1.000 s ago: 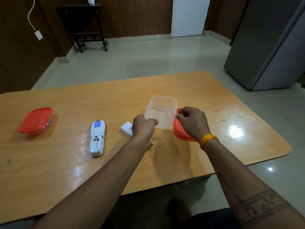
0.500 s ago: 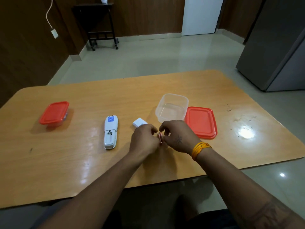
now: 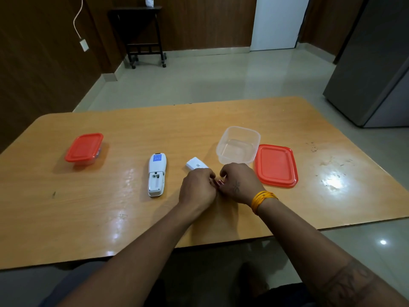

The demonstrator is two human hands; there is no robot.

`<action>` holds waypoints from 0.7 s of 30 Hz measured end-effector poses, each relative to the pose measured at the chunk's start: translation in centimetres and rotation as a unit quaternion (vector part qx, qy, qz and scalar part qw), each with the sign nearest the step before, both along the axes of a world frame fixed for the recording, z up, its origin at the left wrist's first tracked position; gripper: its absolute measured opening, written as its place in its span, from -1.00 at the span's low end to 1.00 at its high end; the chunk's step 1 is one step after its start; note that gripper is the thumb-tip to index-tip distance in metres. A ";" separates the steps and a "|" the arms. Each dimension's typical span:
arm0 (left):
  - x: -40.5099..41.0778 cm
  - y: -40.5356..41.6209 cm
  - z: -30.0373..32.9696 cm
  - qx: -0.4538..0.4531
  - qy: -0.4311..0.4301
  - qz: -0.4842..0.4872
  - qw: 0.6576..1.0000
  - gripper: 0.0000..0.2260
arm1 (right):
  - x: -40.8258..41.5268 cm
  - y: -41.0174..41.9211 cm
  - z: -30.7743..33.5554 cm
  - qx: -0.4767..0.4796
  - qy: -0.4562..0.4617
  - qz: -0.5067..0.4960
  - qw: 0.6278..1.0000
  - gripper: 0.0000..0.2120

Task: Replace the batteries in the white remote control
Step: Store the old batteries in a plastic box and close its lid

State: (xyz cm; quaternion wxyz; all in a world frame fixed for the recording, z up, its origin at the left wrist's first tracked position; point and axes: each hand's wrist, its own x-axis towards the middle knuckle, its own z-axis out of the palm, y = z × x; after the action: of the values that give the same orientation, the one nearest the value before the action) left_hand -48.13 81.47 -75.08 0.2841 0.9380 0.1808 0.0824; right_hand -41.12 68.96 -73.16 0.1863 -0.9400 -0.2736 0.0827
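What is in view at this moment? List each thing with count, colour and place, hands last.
table: 1, light wood, fills the middle of the view
remote control: 1, white, face down left of the hands, battery bay open
battery cover: 1, white, on the table just beyond the left hand
open container: 1, clear, looks empty, beyond the right hand
loose lid: 1, red, flat on the table right of the open container
closed container: 1, clear with red lid, far left of the table
side table: 1, dark, against the back wall
refrigerator: 1, grey, at right
wristband: 1, yellow, right wrist
left hand: curled, meets the right hand
right hand: curled; a small red item shows between the hands
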 end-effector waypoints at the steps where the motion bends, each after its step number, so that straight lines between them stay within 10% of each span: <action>1: 0.1 0.0 -0.1 0.011 0.000 -0.021 1.000 -0.68 | 0.1 0.0 0.0 -0.006 0.003 -0.004 1.000 -0.77; 15: 3.0 -0.6 2.9 0.032 -0.137 -0.004 0.990 -0.85 | 3.5 -2.6 3.7 0.210 -0.012 -0.126 0.969 -0.74; 21: 9.2 -1.4 4.1 0.088 -0.038 0.005 0.995 -0.86 | 7.3 -1.8 3.3 0.139 -0.036 -0.172 0.975 -0.82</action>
State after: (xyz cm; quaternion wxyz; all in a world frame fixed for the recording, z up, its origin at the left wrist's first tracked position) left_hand -38.98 80.07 -71.02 0.2072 0.9546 0.1662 0.1348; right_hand -33.79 67.16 -69.83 0.3164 -0.9403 -0.1228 -0.0236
